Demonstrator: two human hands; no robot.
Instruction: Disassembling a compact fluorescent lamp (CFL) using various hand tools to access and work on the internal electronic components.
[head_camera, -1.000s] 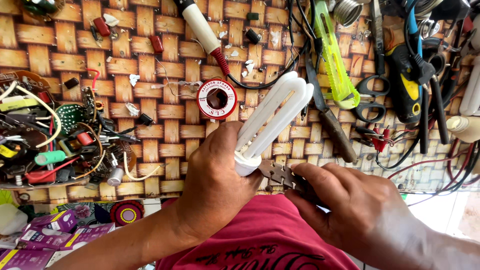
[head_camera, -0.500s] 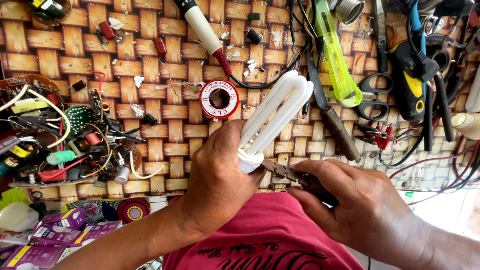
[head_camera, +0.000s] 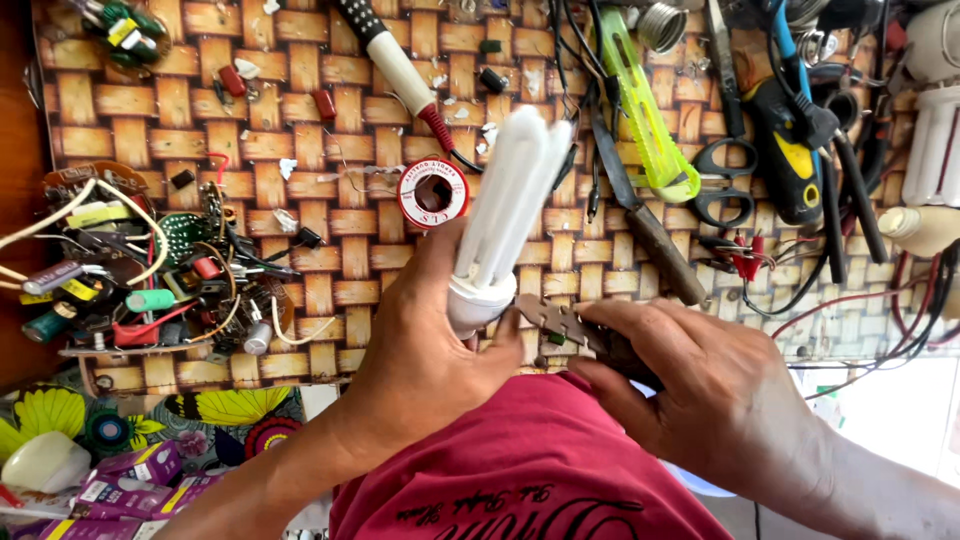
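**Compact fluorescent lamp held at its base, pliers applied at the collar**

I see the left hand closed around the base of a white compact fluorescent lamp. The fingers wrap the lower housing; the thumb lies along its right side. The lamp's tubes point up and away from me, tilted slightly right, over the woven mat.

The right hand is closed on the handles of a pair of pliers. The dark, worn pliers head points left and meets the lamp just beside the white collar. I cannot tell whether the pliers tips pinch the collar or only touch it.

Both hands are above a red garment at the lower edge of the view.

On the mat, beyond the lamp:
- A red-and-white solder spool, just left of the tubes.
- A soldering iron with a cream handle, lying diagonally above the spool.
- A yellow-green utility knife, to the right of the tubes.
- Black-handled scissors, right of the knife.

A pile of loose electronic components and wires lies at the left edge, well apart from both hands.
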